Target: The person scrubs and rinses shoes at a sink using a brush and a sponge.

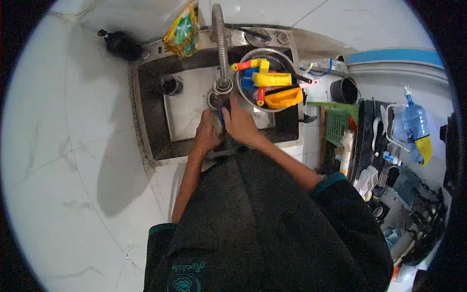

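Both hands meet over the front half of the sink, just below the mouth of the spring-coil faucet. My left hand is closed around something, mostly covered by its own fingers. Against it, my right hand is also closed, its thumb side toward the left hand. A bit of blue and a pale greenish patch show between the two hands, too small and blurred to name. Right of the faucet, a round metal basin holds several yellow, orange, red and blue plastic pieces, including an orange scoop-like one.
A dark cup stands in the sink at the back left. On the rim hangs a yellow-green refill pouch. Off to the right are a black pot, a green basket and a blue bottle.
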{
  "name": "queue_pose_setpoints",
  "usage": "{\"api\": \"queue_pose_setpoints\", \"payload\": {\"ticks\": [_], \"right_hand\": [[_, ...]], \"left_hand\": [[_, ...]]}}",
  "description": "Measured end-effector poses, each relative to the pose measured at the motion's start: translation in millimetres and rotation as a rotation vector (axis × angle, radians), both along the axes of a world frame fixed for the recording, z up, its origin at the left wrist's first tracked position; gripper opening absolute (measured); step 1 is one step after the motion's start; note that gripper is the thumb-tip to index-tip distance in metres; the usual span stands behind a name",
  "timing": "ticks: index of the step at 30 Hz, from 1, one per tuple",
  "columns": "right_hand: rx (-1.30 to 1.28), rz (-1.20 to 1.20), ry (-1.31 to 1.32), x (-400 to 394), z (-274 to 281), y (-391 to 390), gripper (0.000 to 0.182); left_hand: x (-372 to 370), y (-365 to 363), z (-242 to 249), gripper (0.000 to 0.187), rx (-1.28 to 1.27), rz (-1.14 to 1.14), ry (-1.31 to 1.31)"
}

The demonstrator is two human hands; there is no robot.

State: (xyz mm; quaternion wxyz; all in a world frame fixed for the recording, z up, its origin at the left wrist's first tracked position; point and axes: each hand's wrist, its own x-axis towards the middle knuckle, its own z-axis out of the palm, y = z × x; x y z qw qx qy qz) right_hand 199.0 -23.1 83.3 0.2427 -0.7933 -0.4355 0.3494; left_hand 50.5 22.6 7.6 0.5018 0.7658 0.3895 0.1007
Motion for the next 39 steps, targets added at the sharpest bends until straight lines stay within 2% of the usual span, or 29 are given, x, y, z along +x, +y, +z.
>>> {"api": "queue_pose_setpoints", "payload": {"ticks": [1,2,4,5,8,9,12,13,16,17,18,19,21,22,23,24,26,29,31,33,35,37,39], "right_hand": [[-0.004,0.048,0.017,0,-2,-16,0.045],[0.025,0.051,-0.002,5,-3,-10,0.048],[0.061,0.043,-0.028,10,-10,-3,0.054],[0.025,0.035,-0.115,12,-21,12,0.053],[0.038,0.071,-0.094,5,-19,-7,0.046],[0.053,0.126,-0.084,4,-1,-19,0.047],[0.143,0.112,-0.108,14,-31,-3,0.05],[0.038,0.111,-0.167,15,-37,11,0.052],[0.192,0.124,-0.111,-1,-7,-11,0.047],[0.095,0.175,-0.033,-6,2,-20,0.045],[0.094,0.123,-0.055,-7,-1,-14,0.047],[0.086,0.068,-0.077,-12,-7,-5,0.048],[0.106,0.037,-0.152,-17,-22,12,0.051],[0.17,0.031,-0.125,-19,-19,2,0.047],[0.244,0.029,-0.094,-26,-13,-7,0.042],[0.325,0.024,-0.06,-30,-9,-7,0.038],[0.273,0.055,-0.159,-26,-18,7,0.042],[0.204,0.107,-0.294,-18,-31,22,0.044],[0.386,0.012,-0.139,-26,-25,-2,0.034],[0.492,-0.002,-0.078,-25,-24,-15,0.033],[0.336,0.105,-0.198,-17,-36,11,0.039],[0.215,0.126,-0.333,-21,-32,26,0.048],[0.375,0.025,-0.157,-27,-24,-2,0.036]], "left_hand": [[-7,-5,-13,0.092,0.117,-0.032,-0.043],[-4,-5,-6,0.093,0.107,-0.029,-0.058],[0,-13,2,0.094,0.064,-0.04,-0.078],[6,-17,7,0.095,0.042,-0.07,0.005],[2,-6,14,0.094,-0.114,0.022,-0.001],[1,-3,11,0.093,-0.064,0.013,-0.016],[-5,-15,0,0.09,0.015,-0.008,-0.015],[-1,-13,-2,0.089,0.02,0.007,0.0],[-3,5,10,0.086,0.038,0.091,-0.006],[-5,5,5,0.085,0.046,0.132,-0.022],[-6,4,-2,0.084,0.053,0.168,-0.037],[-6,1,-10,0.082,0.183,0.159,0.004],[0,12,-4,0.08,0.002,0.265,-0.005],[1,15,0,0.08,-0.087,0.326,-0.007],[1,13,2,0.079,0.077,0.301,-0.039],[1,11,6,0.079,0.055,0.32,-0.035],[2,9,8,0.079,0.008,0.35,-0.03],[6,6,10,0.078,0.11,0.325,0.0],[2,10,3,0.081,0.1,0.289,0.047],[-1,11,1,0.081,0.104,0.289,0.014],[-2,4,-20,0.078,0.137,0.324,0.072],[3,7,-4,0.078,0.103,0.303,0.063],[6,14,23,0.079,0.037,0.314,0.091]]}}
